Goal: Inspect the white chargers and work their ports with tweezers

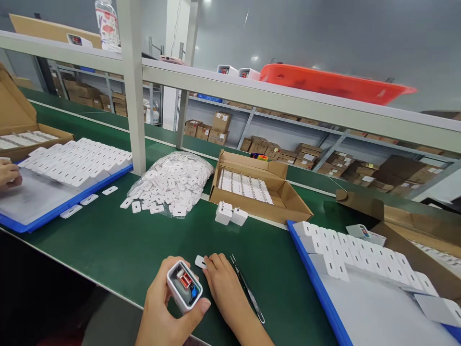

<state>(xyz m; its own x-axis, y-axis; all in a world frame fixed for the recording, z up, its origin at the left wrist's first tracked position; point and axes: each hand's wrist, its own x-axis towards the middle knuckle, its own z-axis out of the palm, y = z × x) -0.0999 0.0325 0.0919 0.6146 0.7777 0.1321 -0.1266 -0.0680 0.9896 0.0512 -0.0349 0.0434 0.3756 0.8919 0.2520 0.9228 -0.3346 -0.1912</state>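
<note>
The green counter runs away from you. Off to the far side of your right hand sits the blue tray with rows of white housings, and well beyond your left hand lies a clear bag of small white cover plates, some spilled out in front of it. Straight ahead of both hands, well apart from them, is an open carton with two finished white blocks just in front of it. A pair of tweezers lies on the counter just beside your right hand, on its outer side, its long axis running away from you and slightly inward.

Your left hand is closed around a white charger housing, open face turned up toward you so the red coil and blue part inside show; thumb below, fingers behind.

Your right hand rests on the counter, fingers curled, fingertips pinching a single cover plate. That plate lies flat, just above and beside the housing's upper corner, nearly touching it. The right hand is the one on the plate; the housing's open mouth lies down and toward your left from it, a very short way off.
</note>
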